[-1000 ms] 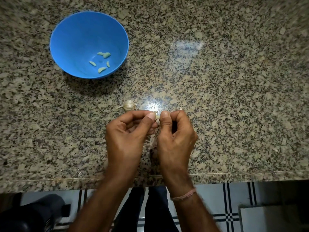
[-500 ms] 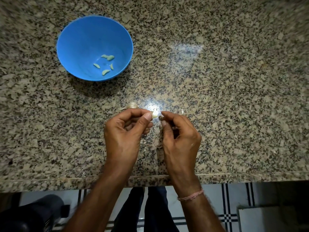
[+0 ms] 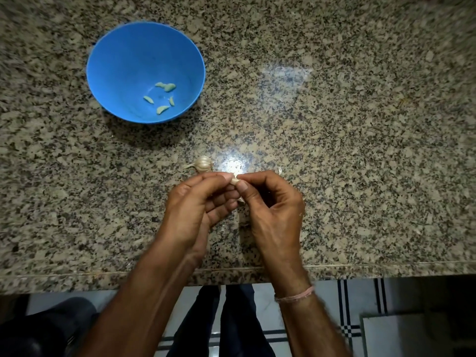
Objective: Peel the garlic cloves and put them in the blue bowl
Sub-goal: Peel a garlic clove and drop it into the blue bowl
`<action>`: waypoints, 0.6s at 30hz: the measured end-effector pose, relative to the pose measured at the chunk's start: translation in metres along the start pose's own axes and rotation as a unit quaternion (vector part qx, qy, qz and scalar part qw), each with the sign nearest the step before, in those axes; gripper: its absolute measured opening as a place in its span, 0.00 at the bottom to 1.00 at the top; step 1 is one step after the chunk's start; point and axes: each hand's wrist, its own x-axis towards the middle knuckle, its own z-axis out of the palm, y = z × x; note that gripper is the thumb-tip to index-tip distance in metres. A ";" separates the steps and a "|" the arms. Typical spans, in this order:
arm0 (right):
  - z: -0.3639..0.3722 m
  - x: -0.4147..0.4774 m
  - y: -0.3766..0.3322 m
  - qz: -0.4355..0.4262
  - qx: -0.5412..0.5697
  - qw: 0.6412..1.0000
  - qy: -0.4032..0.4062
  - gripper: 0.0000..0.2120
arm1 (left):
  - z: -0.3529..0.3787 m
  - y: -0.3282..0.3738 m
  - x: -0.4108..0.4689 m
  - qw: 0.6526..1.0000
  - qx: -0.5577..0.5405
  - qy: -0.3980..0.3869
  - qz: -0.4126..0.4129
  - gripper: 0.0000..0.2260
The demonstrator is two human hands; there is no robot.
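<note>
Counter (image 3: 334, 150): speckled granite-look stone, polished, glossy, bright glare patches. Blue bowl (image 3: 116, 73): smooth plastic look, soft sheen inside. Peeled cloves (image 3: 162, 109) in bowl: pale, smooth. Garlic bulb (image 3: 202, 163): papery, dry, matt skin. Wrist band (image 3: 296, 296): pinkish thread. Floor (image 3: 329, 318): glossy tile.

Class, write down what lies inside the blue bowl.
Inside the blue bowl lie a few peeled garlic cloves, pale and loose on its bottom. Nothing covers them, and no part of the inside is hidden.
</note>
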 end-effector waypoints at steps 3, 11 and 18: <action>0.000 0.000 0.001 0.003 0.019 1.000 0.005 0.03 | -0.001 0.000 0.002 0.998 -0.038 -0.009 -0.041 0.02; 0.005 -0.005 -0.006 0.069 0.148 0.986 0.024 0.05 | -0.002 -0.011 -0.003 0.976 0.165 0.024 0.142 0.04; 0.001 -0.001 -0.008 0.106 0.118 0.986 0.045 0.07 | -0.003 -0.013 -0.010 0.876 0.381 0.081 0.285 0.04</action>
